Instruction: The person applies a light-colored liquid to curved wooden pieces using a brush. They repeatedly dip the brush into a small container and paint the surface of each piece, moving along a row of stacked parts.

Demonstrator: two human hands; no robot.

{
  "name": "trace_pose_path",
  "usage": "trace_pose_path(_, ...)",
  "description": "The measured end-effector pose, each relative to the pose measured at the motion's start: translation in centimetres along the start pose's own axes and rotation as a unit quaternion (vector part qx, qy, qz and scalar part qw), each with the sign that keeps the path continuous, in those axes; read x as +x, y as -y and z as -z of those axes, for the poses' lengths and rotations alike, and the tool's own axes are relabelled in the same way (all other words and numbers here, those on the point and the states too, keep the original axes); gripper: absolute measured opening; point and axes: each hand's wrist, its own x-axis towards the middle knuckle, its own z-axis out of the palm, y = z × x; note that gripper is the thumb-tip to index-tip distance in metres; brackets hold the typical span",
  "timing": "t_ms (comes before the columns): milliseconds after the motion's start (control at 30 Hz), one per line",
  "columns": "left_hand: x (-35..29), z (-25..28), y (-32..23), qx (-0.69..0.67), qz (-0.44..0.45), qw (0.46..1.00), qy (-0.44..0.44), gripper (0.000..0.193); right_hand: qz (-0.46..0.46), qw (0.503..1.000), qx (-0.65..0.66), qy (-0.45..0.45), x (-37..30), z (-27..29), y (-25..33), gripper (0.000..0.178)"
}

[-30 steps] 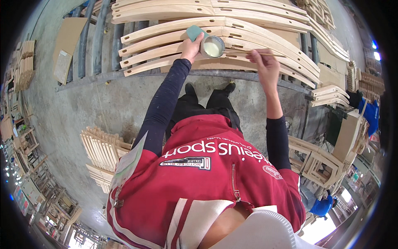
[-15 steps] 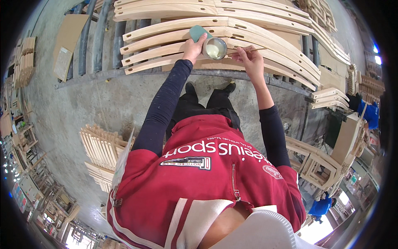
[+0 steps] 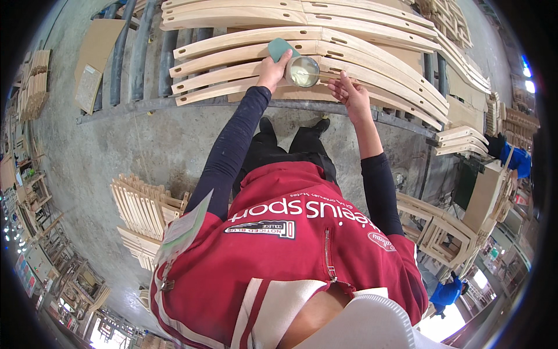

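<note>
1. Landmark: round cup (image 3: 303, 72), pale, creamy contents inside, mouth facing the head camera.
2. Left hand (image 3: 272, 71), at the cup's left side: clamped on the cup wall; fingers beneath mostly hidden. Likely this side hold keeps the mouth unblocked.
3. Green flat piece (image 3: 282, 49), beyond the cup and a bit left: left thumb lies against it, so probably carried along with the cup. Material: can't tell.
4. Right hand (image 3: 353, 96), just right of the cup: thumb and fingertips together on a thin stick (image 3: 330, 77). Held by its outer end, presumably so the fingers clear the contents.
5. Relative to grips: cup sits right of the left palm; stick runs leftward from the right fingertips into the cup.
6. Slotted wooden slats (image 3: 232, 44): beneath and both sides of the cup, in spaced rows, probably for access.
</note>
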Motion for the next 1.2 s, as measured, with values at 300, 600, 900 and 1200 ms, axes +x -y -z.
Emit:
trace_pose_path(300,-0.6,-0.1,-0.6,0.001,0.022,1.0,0.012,0.041,0.216,0.963,-0.111,-0.119,2.8,2.2,3.7,0.026)
trace_pose_path(600,-0.3,-0.1,-0.3,-0.005,0.021,1.0,0.011,0.041,0.374,0.865,-0.302,-0.143,6.0,1.6,2.6,0.022)
trace_pose_path(900,-0.7,-0.3,-0.8,-0.008,0.024,1.0,0.004,0.04,0.394,0.751,-0.498,-0.178,5.2,0.9,3.3,0.019)
trace_pose_path(1200,-0.6,-0.1,-0.7,-0.005,0.035,0.999,0.013,0.043,0.406,0.753,-0.493,-0.157,5.1,0.4,4.1,0.019)
